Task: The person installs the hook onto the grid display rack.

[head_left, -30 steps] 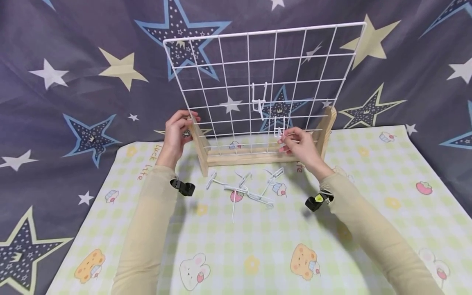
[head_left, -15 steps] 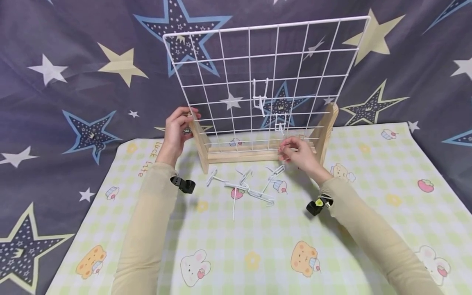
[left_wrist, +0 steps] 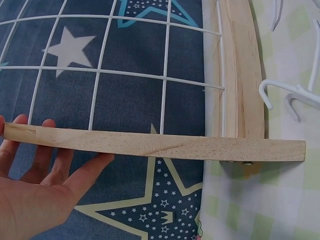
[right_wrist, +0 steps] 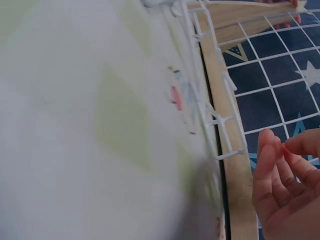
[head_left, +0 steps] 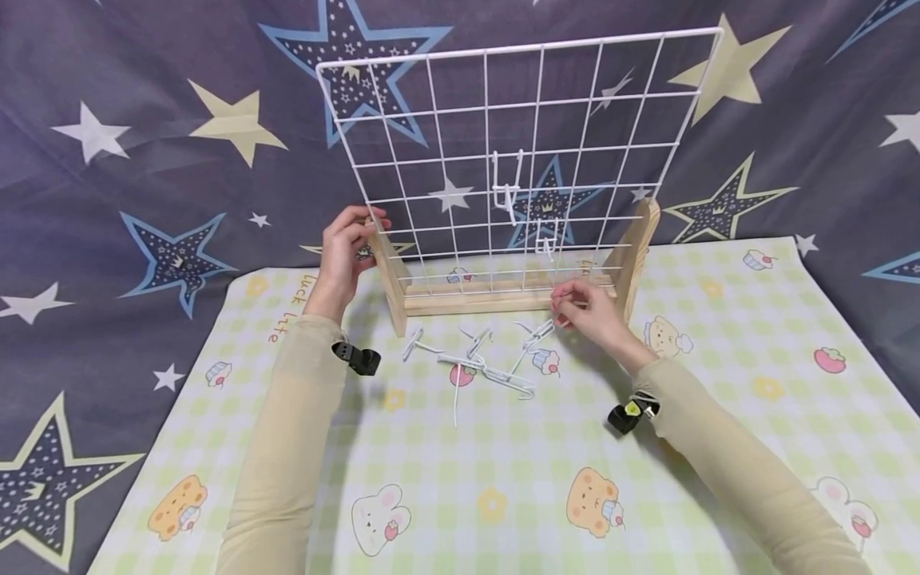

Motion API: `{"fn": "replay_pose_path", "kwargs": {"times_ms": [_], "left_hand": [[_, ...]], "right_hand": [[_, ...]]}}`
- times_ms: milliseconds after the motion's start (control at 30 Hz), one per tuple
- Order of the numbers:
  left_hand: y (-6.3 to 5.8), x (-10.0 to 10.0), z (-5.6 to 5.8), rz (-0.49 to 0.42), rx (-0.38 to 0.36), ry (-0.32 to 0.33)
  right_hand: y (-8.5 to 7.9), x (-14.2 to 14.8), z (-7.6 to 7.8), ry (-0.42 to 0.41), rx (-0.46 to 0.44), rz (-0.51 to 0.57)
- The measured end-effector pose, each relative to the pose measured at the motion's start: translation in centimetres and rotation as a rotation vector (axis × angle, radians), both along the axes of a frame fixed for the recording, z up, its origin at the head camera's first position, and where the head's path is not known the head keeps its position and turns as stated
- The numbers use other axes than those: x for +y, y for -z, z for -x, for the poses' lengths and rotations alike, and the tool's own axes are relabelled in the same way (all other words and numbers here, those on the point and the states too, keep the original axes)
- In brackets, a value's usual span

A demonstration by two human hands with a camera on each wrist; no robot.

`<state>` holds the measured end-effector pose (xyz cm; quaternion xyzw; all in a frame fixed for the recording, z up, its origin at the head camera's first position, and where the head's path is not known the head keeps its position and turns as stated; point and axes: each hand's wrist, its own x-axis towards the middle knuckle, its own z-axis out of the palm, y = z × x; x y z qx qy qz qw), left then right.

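My left hand (head_left: 339,259) holds the left side piece of a wooden stand (head_left: 390,283). In the left wrist view the thumb and fingers lie on both sides of that board. A white wire grid panel (head_left: 517,49) stands upright in the stand. Two white wire hooks hang on it: an upper hook (head_left: 506,189) and a lower hook (head_left: 546,245). Low in front of the base bar, my right hand (head_left: 592,314) has its fingers loosely bent near the rightmost loose hook (head_left: 539,334). Nothing shows between its fingers in the right wrist view.
Several loose white hooks (head_left: 485,374) lie overlapping on the checked tablecloth (head_left: 431,455) in front of the stand. A dark star-patterned cloth (head_left: 165,72) hangs behind the grid. The right side piece (head_left: 636,255) stands beyond my right hand.
My right hand has left the lower hook on the grid and come down towards the loose hooks. That lower hook now hangs by itself. The left hand keeps its place.
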<state>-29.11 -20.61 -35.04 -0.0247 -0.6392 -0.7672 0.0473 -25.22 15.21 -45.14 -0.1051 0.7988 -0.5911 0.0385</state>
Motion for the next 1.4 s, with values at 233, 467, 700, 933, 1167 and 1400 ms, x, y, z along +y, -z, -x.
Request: {"fn": "replay_pose_path", "kwargs": {"times_ms": [233,467,700,933,1167,1400], "left_hand": [[0.1,0.1,0.1,0.004,0.003,0.0],[0.0,0.1,0.0,-0.007,0.003,-0.003],[0.2,0.0,0.1,0.005,0.0,0.0],[0.1,0.0,0.1,-0.003,-0.008,-0.007],[0.2,-0.1,0.1,0.013,0.002,0.0],[0.3,-0.1,0.1,0.022,0.006,-0.002]], "right_hand": [[0.2,0.3,-1.5,-0.035,0.059,-0.037],[0.5,0.0,-2.3,-0.079,0.041,-0.046],[1.0,-0.5,-2.9,-0.172,-0.004,-0.066],[1.3,-1.5,-3.5,-0.375,0.023,-0.138],[0.6,-2.3,-3.8,-0.374,0.019,-0.179],[0.8,-1.4,-3.1,-0.322,0.002,-0.13]]}}
